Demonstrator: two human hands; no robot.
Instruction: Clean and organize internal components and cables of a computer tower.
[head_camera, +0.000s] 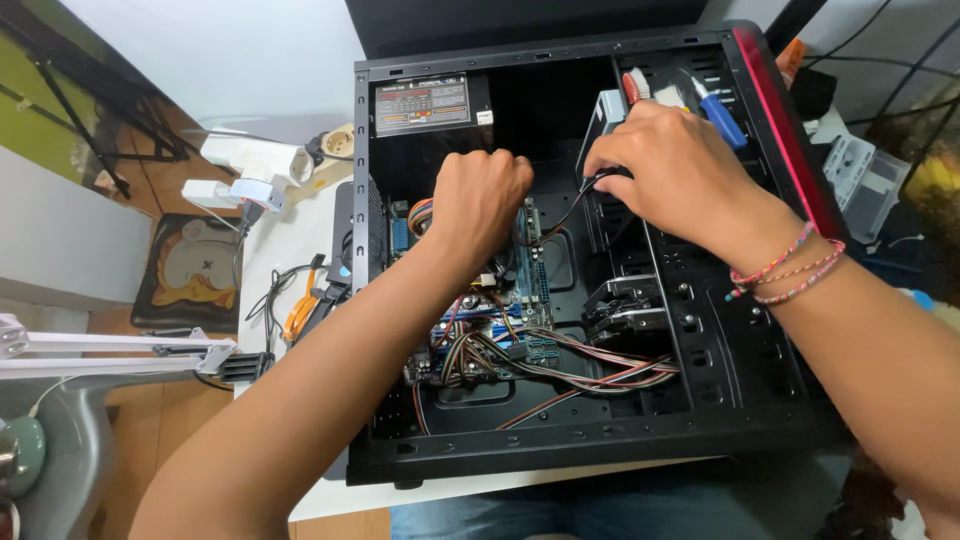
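Both hands are down inside the open computer case (392, 300). Our right hand (672, 165) is pinched shut on a thin dark cable (566, 207) near the drive bays at the far right; our left hand (478, 200) is curled into a closed fist over the motherboard (535, 290), though we cannot tell what, if anything, it grips, since the fingers are turned away from us.

We judge the cable light, limp and easily kinked, with a small plug that would be the fragile part (best taken by the plug body, not the wire). It runs from our right fingertips leftward and down toward the board.

Nearer to us, a bundle of striped ribbon wires (560, 365) fans rightward across the case floor, and a drive cage (625, 305) sits just beside it. At the far left corner sits the power supply (425, 103). A blue-handled tool (722, 118) lies far right. Outside the case, on the left, a white power strip (262, 160) rests on the table (290, 235)
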